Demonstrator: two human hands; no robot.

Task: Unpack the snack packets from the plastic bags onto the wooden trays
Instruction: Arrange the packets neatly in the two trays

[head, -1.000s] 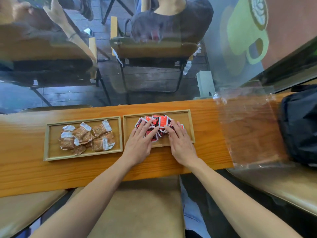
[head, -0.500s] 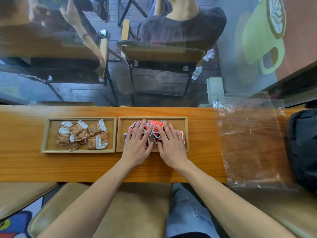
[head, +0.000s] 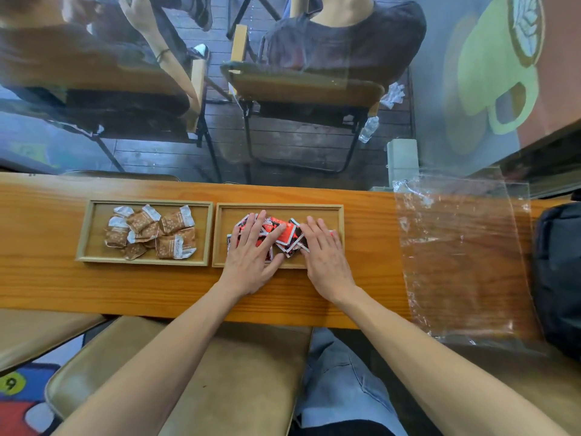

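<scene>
Left hand and right hand: both lay flat, fingers straight and slightly spread, palms down on the pile of red snack packets, gripping nothing. The left covered the pile's left part, the right its right part, with a few packets showing in the gap between them (the heels of both hands reached back over the tray's near rim onto the counter). Right wooden tray: rectangular, pale rim, holding the red packets in one overlapping heap toward its centre. Left wooden tray: same pattern, set just beside the right one, long sides parallel, holding brown snack packets with white crimped ends, loosely heaped. Wooden counter: orange-toned plank bearing both trays. Clear plastic bag: flat and crinkled, lying on the counter well to the right of the trays, its near edge overhanging the counter. Black bag: at the far right edge, beside the plastic. Glass pane beyond the counter, bearing a green cup graphic; through it, chairs and a seated person were visible.
</scene>
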